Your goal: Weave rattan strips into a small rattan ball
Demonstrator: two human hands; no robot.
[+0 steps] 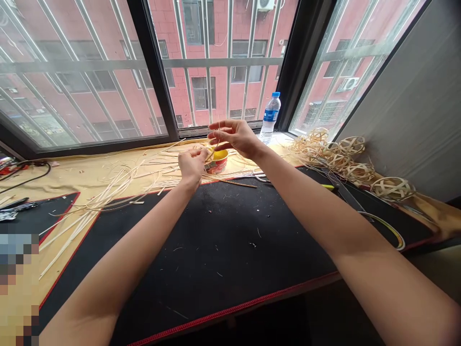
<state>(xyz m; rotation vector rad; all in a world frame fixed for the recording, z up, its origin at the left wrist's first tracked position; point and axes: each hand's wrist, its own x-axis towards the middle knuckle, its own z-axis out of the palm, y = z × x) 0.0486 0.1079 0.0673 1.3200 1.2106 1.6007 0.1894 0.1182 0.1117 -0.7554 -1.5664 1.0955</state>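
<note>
Above the black desk mat [223, 230], the left hand [192, 164] and right hand [234, 138] pinch thin cane strips [212, 153] narrowly over a yellow-rimmed bowl [217, 162]; woven cane balls [351, 146] lie farther right, by the window.

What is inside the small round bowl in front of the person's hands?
A yellow surface fills the top of the bowl. The left hand and thin pale strips cover part of it, so I cannot see whether anything lies beneath the yellow.
</note>
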